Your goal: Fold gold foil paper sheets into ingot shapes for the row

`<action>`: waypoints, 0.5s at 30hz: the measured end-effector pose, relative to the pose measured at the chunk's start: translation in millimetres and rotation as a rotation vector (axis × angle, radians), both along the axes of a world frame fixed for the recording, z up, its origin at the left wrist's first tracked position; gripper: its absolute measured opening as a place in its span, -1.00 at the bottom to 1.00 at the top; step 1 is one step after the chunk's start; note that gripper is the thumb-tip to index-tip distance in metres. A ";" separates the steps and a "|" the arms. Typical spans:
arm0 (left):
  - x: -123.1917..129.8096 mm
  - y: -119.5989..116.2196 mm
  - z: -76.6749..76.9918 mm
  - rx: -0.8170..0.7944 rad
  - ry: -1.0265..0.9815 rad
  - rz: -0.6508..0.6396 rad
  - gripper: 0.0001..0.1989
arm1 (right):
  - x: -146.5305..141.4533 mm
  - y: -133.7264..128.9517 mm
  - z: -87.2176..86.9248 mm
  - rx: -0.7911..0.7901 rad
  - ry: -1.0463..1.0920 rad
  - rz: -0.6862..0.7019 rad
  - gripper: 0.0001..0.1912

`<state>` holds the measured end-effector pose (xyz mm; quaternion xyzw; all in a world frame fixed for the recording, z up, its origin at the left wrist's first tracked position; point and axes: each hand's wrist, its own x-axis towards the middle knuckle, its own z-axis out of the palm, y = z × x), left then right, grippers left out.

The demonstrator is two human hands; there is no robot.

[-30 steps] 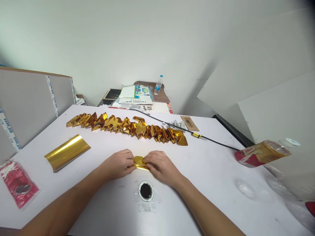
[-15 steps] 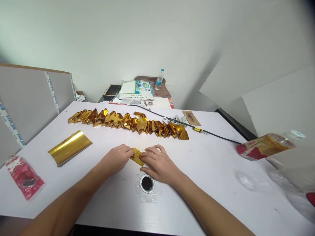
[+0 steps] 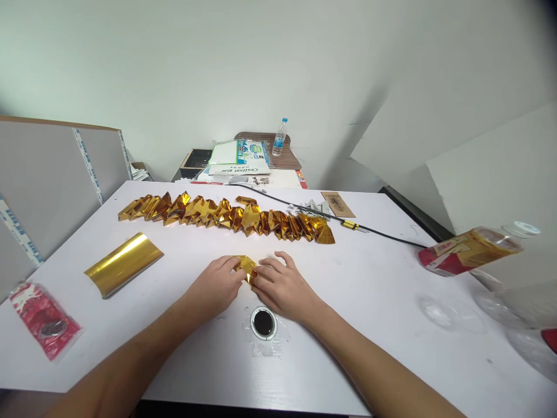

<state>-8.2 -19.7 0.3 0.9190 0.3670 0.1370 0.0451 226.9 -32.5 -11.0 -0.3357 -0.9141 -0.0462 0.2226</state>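
Observation:
A small piece of gold foil paper, partly folded, lies on the white table between my hands. My left hand has its fingers closed on the left part of the foil. On the right side, my right hand grips the foil's edge with its fingertips, its index finger raised a little. Just in front of my right hand sits a round white-rimmed dish with dark contents, on clear plastic. A stack of gold foil sheets lies to the left. Behind, folded gold foil pieces form a long row.
A black cord with a yellow tag crosses the back right, near a brown card. A bottle with a red and yellow label stands at the right. A pink packet lies at the far left.
The small foil piece has turned and shifted slightly away from me. My left hand has moved right and its fingers now cover more of the foil's left part.

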 end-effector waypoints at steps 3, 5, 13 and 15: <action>-1.0 0.0 -4.7 -0.009 -0.063 -0.026 -0.79 | -1.8 -0.6 -2.9 -0.018 0.045 -0.018 -0.85; -1.1 -0.5 -8.0 -0.029 -0.079 -0.028 -0.79 | -3.0 -0.3 -4.4 -0.045 0.096 -0.030 -0.85; 1.5 -4.0 -17.7 -0.080 -0.087 0.006 -0.72 | -2.2 2.1 -6.7 -0.011 0.152 0.013 -0.84; 0.3 -4.1 -17.8 -0.088 -0.073 -0.003 -0.68 | -0.9 2.5 -7.6 0.009 0.119 0.029 -0.83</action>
